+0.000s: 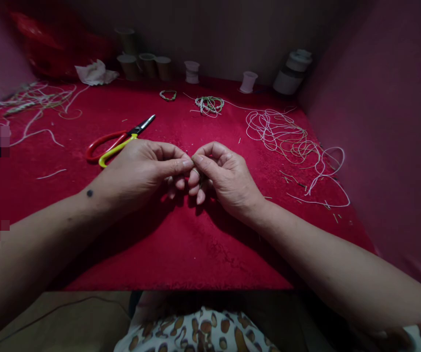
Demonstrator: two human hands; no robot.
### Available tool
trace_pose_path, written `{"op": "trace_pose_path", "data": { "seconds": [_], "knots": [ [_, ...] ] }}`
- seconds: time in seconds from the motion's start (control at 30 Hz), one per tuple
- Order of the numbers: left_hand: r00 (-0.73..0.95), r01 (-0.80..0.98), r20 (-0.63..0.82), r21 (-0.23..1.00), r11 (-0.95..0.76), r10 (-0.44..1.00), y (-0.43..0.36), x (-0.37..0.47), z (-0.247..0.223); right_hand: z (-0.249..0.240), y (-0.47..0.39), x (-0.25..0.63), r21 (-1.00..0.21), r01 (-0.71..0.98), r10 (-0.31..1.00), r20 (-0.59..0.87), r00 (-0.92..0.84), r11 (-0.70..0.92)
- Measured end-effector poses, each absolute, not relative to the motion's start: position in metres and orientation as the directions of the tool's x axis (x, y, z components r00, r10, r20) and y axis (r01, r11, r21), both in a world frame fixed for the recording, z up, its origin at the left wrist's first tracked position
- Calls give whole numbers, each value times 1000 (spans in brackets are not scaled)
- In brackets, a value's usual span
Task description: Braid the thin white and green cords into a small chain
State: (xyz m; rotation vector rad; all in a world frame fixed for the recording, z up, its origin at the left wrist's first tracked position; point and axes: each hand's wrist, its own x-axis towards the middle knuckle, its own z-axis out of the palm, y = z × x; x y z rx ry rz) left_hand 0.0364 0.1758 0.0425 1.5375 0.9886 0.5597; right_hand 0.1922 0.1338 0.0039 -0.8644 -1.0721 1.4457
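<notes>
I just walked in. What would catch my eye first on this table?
Two bare hands meet at the middle of the red cloth, the left hand and right hand pinching fingertips together over something too small to make out. Just left of them lie scissors with one red and one yellow handle. To the right sprawls a loose tangle of pale cord, and spools line the back edge.
</notes>
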Motion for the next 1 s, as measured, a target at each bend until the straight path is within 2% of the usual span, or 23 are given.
{"op": "trace_pose_path", "data": {
  "seconds": [0.3, 0.47, 0.83, 1.0],
  "knots": [
    [440, 261, -166, 964, 52, 883, 174, 39, 46, 4, 135, 195, -928, -368, 988, -5, -157, -63],
    [409, 280, -169, 959, 53, 897, 174, 38, 48, 9, 133, 196, -944, -319, 995, -59, -77, -81],
    [438, 364, -126, 930, -48, 890, 173, 36, 48, 12, 129, 195, -998, -42, 999, 51, 18, 52],
    [447, 391, -26, 905, -169, 894, 171, 37, 46, 14, 128, 196, -986, 46, 985, 164, 60, 161]
  ]
}}
